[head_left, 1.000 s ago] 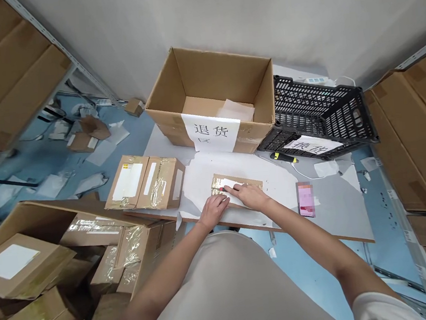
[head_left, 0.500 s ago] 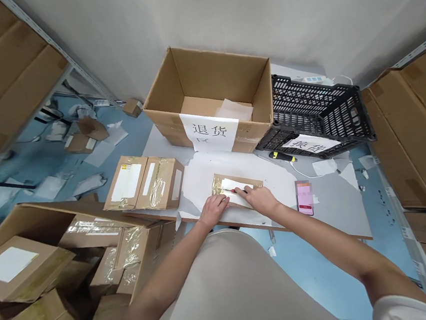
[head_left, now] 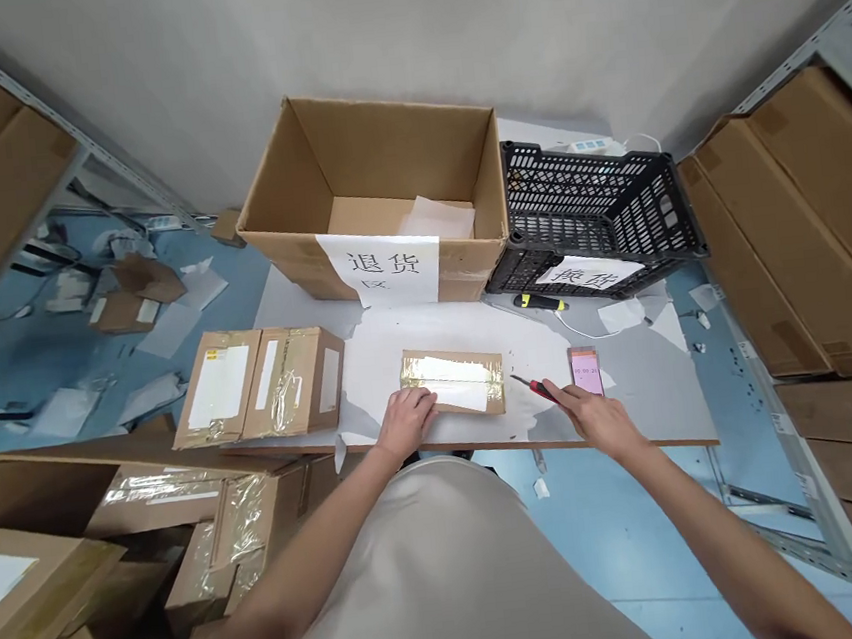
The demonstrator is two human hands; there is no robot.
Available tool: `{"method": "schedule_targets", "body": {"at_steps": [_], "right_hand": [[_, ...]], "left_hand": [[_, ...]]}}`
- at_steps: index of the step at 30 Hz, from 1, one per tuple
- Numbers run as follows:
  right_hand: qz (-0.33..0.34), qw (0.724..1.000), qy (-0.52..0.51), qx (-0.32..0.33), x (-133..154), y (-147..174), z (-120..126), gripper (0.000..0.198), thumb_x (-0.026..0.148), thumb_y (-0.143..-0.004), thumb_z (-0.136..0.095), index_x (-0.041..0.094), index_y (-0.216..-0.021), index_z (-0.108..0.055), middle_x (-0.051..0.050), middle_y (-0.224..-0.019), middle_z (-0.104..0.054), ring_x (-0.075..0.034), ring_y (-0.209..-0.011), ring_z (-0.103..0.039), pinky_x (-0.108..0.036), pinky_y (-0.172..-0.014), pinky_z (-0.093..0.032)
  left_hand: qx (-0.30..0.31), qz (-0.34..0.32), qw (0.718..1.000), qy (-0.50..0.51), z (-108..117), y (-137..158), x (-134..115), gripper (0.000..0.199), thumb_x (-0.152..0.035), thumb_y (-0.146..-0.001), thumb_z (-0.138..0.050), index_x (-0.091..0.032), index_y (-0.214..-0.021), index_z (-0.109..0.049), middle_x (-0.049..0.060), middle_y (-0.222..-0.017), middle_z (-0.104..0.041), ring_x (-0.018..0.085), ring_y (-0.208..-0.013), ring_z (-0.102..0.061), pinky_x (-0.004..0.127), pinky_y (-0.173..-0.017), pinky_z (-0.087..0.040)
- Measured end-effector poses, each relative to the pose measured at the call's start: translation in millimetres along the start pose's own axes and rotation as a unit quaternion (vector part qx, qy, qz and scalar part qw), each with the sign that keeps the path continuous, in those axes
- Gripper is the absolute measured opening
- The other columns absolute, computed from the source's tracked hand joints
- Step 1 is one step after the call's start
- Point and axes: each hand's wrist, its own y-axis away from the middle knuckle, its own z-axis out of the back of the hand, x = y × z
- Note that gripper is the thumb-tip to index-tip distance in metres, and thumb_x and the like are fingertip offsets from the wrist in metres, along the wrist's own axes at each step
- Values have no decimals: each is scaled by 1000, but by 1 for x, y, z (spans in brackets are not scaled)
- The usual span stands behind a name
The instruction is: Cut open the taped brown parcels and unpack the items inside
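Observation:
A small taped cardboard box (head_left: pixel 454 405) with a white label lies flat near the table's front edge. My left hand (head_left: pixel 407 422) holds it at its front left corner, fingers bent over the edge. To the right of the box, my right hand (head_left: pixel 590 414) is closed round a utility knife (head_left: pixel 540 388) with a red and black handle. Its thin tip points left towards the box and is apart from it. A phone (head_left: pixel 586 369) with a pink screen showing a timer lies just behind my right hand.
Behind stand a large open carton (head_left: pixel 396 162) and a black plastic crate (head_left: pixel 603 207), both with paper signs. A yellow-black tool (head_left: pixel 540 302) lies before the crate. Two taped boxes (head_left: pixel 292 381) stand at left, above a big carton of parcels (head_left: pixel 45 587). Shelves flank both sides.
My right hand has drawn the utility knife off the box to the right, beside the phone. My left hand stays at the box's left end. The view has shifted slightly.

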Motion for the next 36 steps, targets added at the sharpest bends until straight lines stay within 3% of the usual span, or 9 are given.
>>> {"method": "schedule_targets", "body": {"at_steps": [2, 6, 9, 14, 17, 20, 24, 30, 36], "right_hand": [[-61, 984, -159, -46, 0, 0, -21, 49, 24, -91, -32, 27, -140, -34, -6, -100, -63, -16, -71, -60, -28, -60, -47], [-121, 895, -421, -84, 17, -8, -52, 53, 38, -89, -37, 20, -139, -38, -6, -100, -63, -13, -62, -57, -29, -59, -52], [-137, 849, -504, -81, 30, -13, -57, 58, 44, -85, -43, 20, -138, -40, -5, -93, -64, -12, -58, -55, -27, -50, -50], [-167, 823, -541, -56, 36, -14, -52, 62, 46, -82, -47, 19, -137, -41, 0, -69, -60, -11, -50, -52, -22, -40, -45], [-153, 816, -555, -44, 34, -15, -52, 63, 46, -81, -49, 17, -137, -42, 4, -54, -54, -10, -42, -48, -23, -39, -44], [-130, 828, -544, -32, 30, -14, -51, 63, 44, -80, -52, 17, -136, -44, 5, -51, -53, -10, -36, -45, -24, -38, -44], [-107, 855, -508, -22, 24, -9, -48, 59, 42, -79, -53, 19, -133, -48, 4, -54, -55, -9, -36, -43, -25, -39, -44], [-97, 863, -495, 12, 22, 2, -52, 56, 41, -80, -51, 24, -134, -47, 2, -68, -59, -9, -39, -44, -26, -40, -44], [-92, 871, -482, 22, 29, 19, -59, 55, 42, -82, -47, 23, -133, -48, 1, -66, -59, -11, -40, -45, -27, -41, -44]], "left_hand": [[10, -8, 1000, 9, 8, -7, 2, 31, -33, -82, -56, -23, -111, -57, 11, -108, -60, 26, -101, -53, 42, -85, -39], [24, 12, 1000, -15, 17, -29, 11, 86, -57, -61, -69, -18, -132, -41, 19, -138, -39, 38, -128, -32, 51, -100, -27], [54, 29, 997, -38, 17, -42, 16, 110, -66, -51, -71, -15, -140, -30, 21, -146, -25, 41, -134, -18, 54, -104, -19], [64, 36, 997, -32, 12, -48, 18, 112, -68, -50, -70, -15, -140, -30, 20, -145, -29, 40, -134, -20, 52, -103, -24], [49, 35, 998, -17, 11, -47, 18, 109, -66, -48, -71, -16, -138, -34, 20, -142, -34, 40, -132, -24, 48, -99, -31], [37, 43, 998, -10, 10, -45, 17, 105, -62, -47, -73, -20, -136, -37, 18, -140, -37, 40, -131, -26, 46, -93, -36], [38, 56, 997, -19, 11, -43, 15, 99, -60, -51, -72, -21, -135, -38, 18, -140, -36, 39, -130, -26, 46, -88, -36], [60, 67, 996, -28, 13, -43, 14, 95, -58, -53, -71, -22, -135, -38, 16, -142, -34, 39, -131, -24, 43, -87, -35], [58, 68, 996, -26, 12, -44, 16, 95, -58, -54, -70, -23, -136, -37, 16, -142, -34, 39, -131, -25, 45, -86, -36]]}}
